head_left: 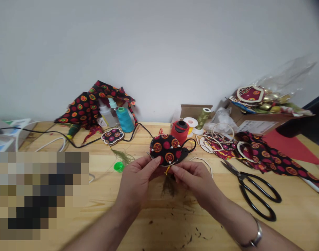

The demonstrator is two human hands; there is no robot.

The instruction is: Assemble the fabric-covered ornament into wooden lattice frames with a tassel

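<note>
A round pendant [165, 149] covered in dark patterned fabric, with small white beads or pinheads along its rim, is held up over the table. My left hand [138, 176] is closed on its left lower edge, thumb on the front. At the lower right edge, my right hand [192, 176] pinches close to the yellow cord loop [167, 170]; exactly what its fingertips grip is hidden. A dark green tassel [169, 185] hangs below the pendant. Behind it, partly covered, are black-handled snips [187, 150] and a red thread spool [180, 130].
Large black scissors [250, 188] lie open at the right, beside patterned fabric [282, 162] and wooden rings. A box of ornaments [264, 120] stands at the back right. A teal thread cone [125, 120], a flower-shaped pendant [112, 136] and a green cap [119, 167] are at the left.
</note>
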